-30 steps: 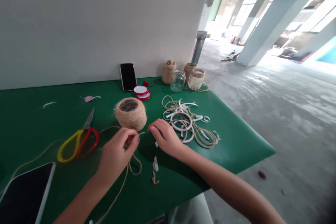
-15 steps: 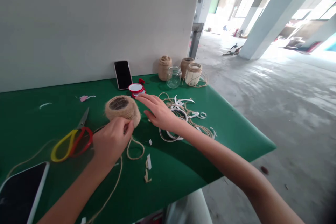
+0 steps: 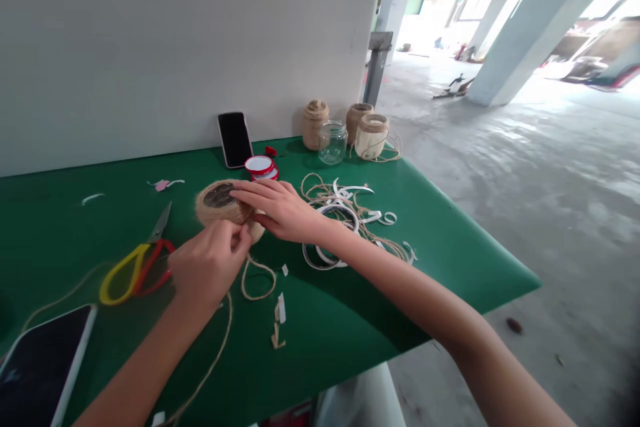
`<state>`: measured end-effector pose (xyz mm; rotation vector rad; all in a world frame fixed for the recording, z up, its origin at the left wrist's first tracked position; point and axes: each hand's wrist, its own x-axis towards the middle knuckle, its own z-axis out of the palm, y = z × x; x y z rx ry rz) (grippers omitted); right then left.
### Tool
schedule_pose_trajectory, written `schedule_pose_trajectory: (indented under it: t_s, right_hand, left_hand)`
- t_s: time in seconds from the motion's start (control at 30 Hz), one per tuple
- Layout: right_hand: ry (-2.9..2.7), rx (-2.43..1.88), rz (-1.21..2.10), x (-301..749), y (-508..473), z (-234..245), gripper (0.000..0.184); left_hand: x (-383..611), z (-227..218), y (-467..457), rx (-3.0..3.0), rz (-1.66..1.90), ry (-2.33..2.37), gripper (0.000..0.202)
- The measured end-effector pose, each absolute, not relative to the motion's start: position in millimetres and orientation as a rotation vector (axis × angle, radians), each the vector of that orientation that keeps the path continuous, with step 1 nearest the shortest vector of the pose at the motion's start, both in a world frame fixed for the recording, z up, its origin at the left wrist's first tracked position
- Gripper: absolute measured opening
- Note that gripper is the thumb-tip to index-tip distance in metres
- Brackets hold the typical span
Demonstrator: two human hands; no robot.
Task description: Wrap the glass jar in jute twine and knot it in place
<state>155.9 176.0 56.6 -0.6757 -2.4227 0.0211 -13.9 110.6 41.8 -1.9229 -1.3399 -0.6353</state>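
Observation:
A jar wrapped in brown twine (image 3: 219, 201) lies on the green table (image 3: 350, 307). My right hand (image 3: 280, 208) rests on it, fingers stretched over its top and side. My left hand (image 3: 209, 264) sits just in front of the jar, fingers pinched together on the loose twine (image 3: 257, 280) that loops across the table toward me. Red and yellow scissors (image 3: 135, 263) lie left of my left hand.
A pile of twine and white paper strips (image 3: 350, 213) lies right of my hands. At the back stand a phone (image 3: 235, 139) leaning on the white board, red-rimmed lids (image 3: 260, 167), a clear glass jar (image 3: 333, 142) and twine-wrapped jars (image 3: 373, 137). A tablet (image 3: 40, 363) lies near left.
My right hand moved from the table in front of the jar up and left onto the wrapped jar. My left hand kept its pinch on the twine and shifted slightly toward the jar.

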Motion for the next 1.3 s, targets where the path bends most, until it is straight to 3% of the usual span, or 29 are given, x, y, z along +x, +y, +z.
schedule_pose_trajectory:
  t_s: [0.57, 1.07, 1.3]
  right_hand:
    - [-2.458, -0.631, -0.259, 152, 185, 51, 0.036]
    - [-2.452, -0.644, -0.268, 146, 186, 52, 0.033]
    - [-2.46, -0.649, -0.231, 146, 189, 52, 0.032]
  left_hand:
    - [-19, 42, 106, -1.92, -0.505, -1.443, 0.018]
    - [-29, 48, 105, -1.917, -0.383, -1.471, 0.026]
    - [-38, 49, 99, -1.966, -0.353, -1.446, 0.013]
